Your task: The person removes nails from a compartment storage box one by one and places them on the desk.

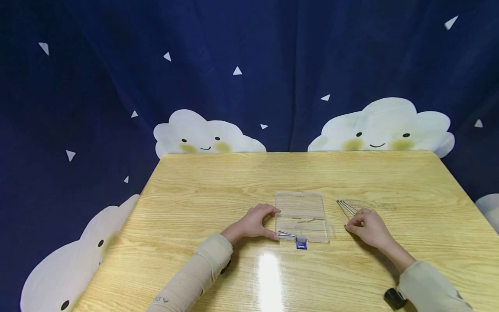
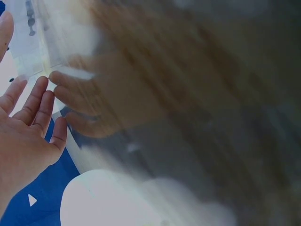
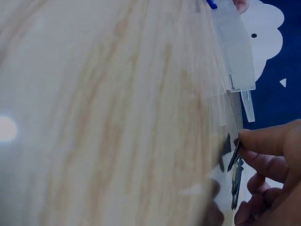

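Note:
A clear plastic box [image 1: 298, 204] lies opened on the table, with long metal nails [image 1: 286, 234] in its front-left part and several small, thin pieces [image 1: 309, 220] behind them. My left hand [image 1: 255, 222] rests at the box's left side, thumb by the front corner and fingers farther back. The left wrist view shows those fingers nearly straight. Right of the box, my right hand [image 1: 368, 227] pinches a nail [image 3: 233, 157] between thumb and index finger. Several more long nails [image 1: 346, 206] lie just beyond this hand, partly hidden by it.
The box's blue latch [image 1: 301, 243] points toward the near side. Under everything is a glossy wood-grain table [image 1: 202, 182], which reflects light. A dark blue curtain [image 1: 273, 65] with clouds hangs along the far edge and the left.

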Motion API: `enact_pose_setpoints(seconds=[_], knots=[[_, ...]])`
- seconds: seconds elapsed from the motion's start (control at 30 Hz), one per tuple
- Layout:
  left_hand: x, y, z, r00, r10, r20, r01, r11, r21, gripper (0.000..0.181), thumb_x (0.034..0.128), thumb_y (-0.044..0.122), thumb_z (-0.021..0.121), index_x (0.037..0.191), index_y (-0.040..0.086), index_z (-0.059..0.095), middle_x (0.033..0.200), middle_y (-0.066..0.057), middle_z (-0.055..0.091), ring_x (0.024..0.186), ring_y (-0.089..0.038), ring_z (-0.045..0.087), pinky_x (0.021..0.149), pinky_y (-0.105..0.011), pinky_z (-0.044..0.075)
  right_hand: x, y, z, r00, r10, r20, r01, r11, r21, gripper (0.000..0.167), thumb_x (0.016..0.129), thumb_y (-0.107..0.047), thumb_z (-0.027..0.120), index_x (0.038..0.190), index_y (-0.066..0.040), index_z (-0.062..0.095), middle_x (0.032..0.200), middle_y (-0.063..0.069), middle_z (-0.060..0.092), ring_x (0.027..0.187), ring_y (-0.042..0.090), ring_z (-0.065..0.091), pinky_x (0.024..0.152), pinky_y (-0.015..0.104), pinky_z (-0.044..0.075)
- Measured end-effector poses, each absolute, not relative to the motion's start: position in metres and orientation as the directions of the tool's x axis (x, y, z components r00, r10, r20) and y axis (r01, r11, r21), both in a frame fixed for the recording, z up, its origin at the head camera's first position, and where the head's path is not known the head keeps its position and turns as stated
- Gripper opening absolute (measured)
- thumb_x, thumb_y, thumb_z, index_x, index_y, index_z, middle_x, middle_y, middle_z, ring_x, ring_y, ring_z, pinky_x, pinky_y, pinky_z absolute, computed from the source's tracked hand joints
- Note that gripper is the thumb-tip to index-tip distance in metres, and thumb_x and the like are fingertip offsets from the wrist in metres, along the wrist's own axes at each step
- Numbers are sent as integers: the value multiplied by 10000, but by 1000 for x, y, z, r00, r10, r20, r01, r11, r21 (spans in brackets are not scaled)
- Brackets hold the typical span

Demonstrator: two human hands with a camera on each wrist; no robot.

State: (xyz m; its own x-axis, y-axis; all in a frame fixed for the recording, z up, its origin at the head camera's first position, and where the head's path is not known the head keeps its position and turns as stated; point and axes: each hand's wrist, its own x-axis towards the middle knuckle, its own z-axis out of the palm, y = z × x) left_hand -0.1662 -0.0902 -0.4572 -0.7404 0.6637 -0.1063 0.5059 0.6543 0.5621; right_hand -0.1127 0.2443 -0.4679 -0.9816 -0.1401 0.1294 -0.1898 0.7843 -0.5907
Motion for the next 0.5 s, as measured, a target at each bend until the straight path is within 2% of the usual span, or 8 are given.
enact_pose_setpoints(seconds=[0.23,0.5], knots=[[-166,-91,-458,-742,663,-102,509,655,559,714,673,388,791,1274,135,499,1184,2,535,1085,-160,447,945,-369,305,-114,249,-472,-986,-107,131,-163,806,-569,47,718,-52,725,684,-68,698,756,61,564,783,297,486,699,417,346],[-166,-90,-459,-742,663,-98,511,653,559,711,673,392,790,1270,136,501,1168,2,540,1075,-160,454,943,-365,311,-114,250,-469,-986,-86,144,-152,819,-553,53,718,-92,740,719,-58,700,762,56,517,684,212,460,600,350,341]])
